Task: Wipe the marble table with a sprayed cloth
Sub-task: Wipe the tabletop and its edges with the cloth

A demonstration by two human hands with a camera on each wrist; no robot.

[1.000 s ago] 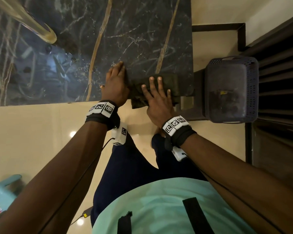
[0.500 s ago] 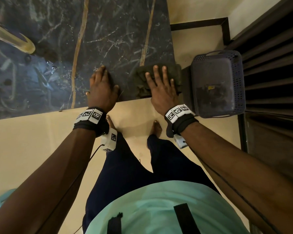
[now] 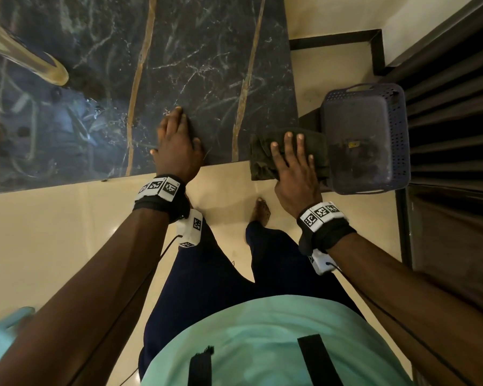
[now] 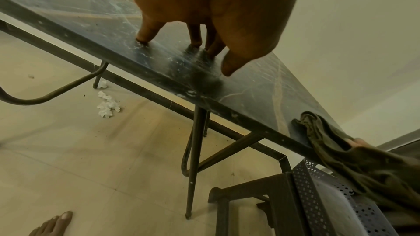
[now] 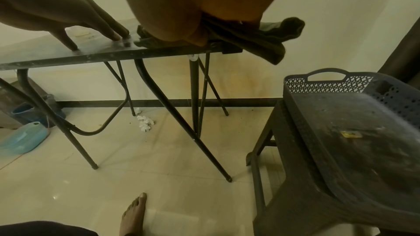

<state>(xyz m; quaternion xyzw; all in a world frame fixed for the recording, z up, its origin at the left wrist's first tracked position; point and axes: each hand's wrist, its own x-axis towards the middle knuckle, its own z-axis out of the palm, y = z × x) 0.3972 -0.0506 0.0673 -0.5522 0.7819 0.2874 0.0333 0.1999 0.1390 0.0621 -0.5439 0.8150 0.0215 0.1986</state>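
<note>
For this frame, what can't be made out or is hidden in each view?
- Head view: whether the cloth is damp; too dark to tell. Its middle is under the right hand.
- Head view: the far and left parts of the table are cut off by the frame edges.
- Right wrist view: the right hand's fingers are hidden by its own palm.
- Head view: the yellow bit in the basket is too small to identify.

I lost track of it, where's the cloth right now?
In the head view, the cloth lies under the right hand at the marble table's near right corner, overhanging beside the basket.
</note>
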